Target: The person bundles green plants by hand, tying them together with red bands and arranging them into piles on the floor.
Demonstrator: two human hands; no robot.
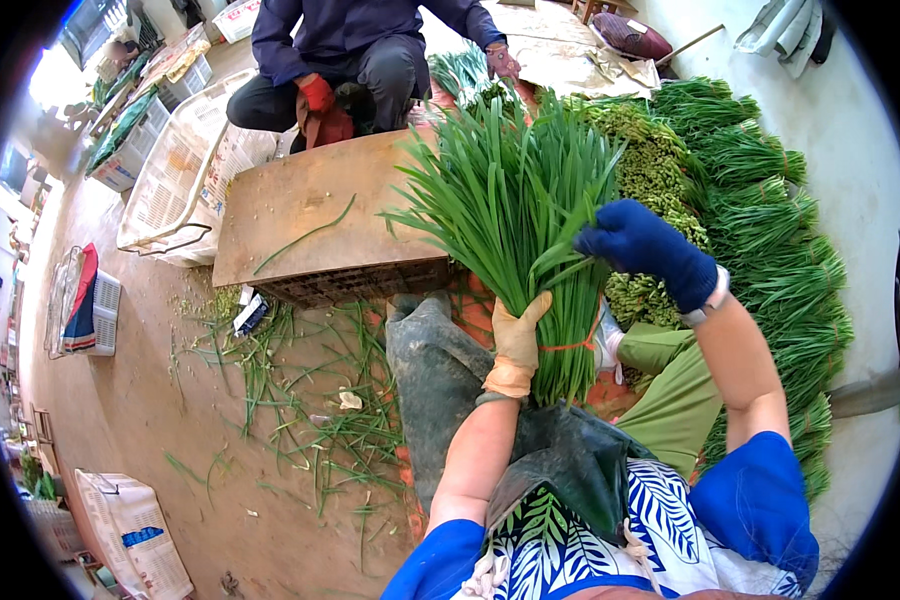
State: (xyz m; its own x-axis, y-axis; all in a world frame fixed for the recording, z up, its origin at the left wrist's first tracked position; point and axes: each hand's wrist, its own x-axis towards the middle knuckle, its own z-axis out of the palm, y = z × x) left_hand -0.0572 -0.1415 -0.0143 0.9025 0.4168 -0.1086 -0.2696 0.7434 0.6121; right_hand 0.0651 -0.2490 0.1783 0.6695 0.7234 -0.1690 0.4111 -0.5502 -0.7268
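A thick bunch of chives (510, 195) with long flat green leaves stands upright over my lap, leaf tips fanned away from me. An orange-red band (573, 345) circles its lower part. My left hand (516, 345), in a beige glove, is closed round the left side of the bunch near the band. In a dark blue glove, my right hand (642, 246) is closed at the bunch's right edge, gripping a few bent leaves. Its fingertips are partly hidden by the glove's curl.
A low wooden board (320, 205) with one loose leaf stands ahead. Tied green bunches (770, 260) and yellow-green heaps (655, 170) are stacked at right. Loose leaves litter the floor (200, 400). White crates (175, 180) stand at left. Another person (370, 50) squats opposite, wearing gloves.
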